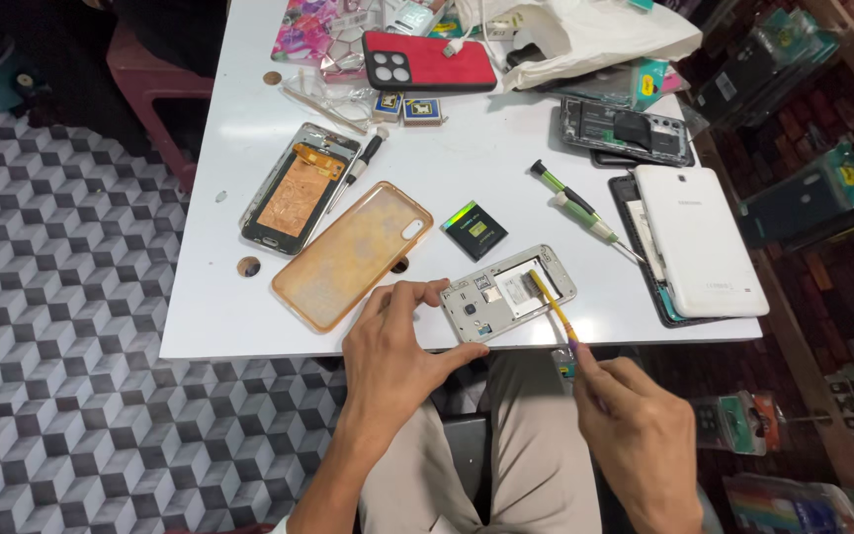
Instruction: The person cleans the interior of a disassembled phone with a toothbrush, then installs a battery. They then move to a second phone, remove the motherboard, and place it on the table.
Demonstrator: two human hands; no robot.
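An opened phone [506, 292] with its back cover off lies near the front edge of the white table [467, 178]. My left hand [397, 346] grips its left end between thumb and fingers. In my right hand [635, 435] is a thin yellow tool [552, 309] with a purple grip, its tip resting inside the phone's empty battery bay. A small black battery [473, 229] lies just behind the phone.
A yellowed clear phone case [353, 254] and a phone frame with a copper sheet [298, 188] lie left. Two green-handled screwdrivers [580, 210], a white tablet [699, 237], a red phone [429, 61], another opened phone [627, 131] and a white bag [585, 30] sit behind and right.
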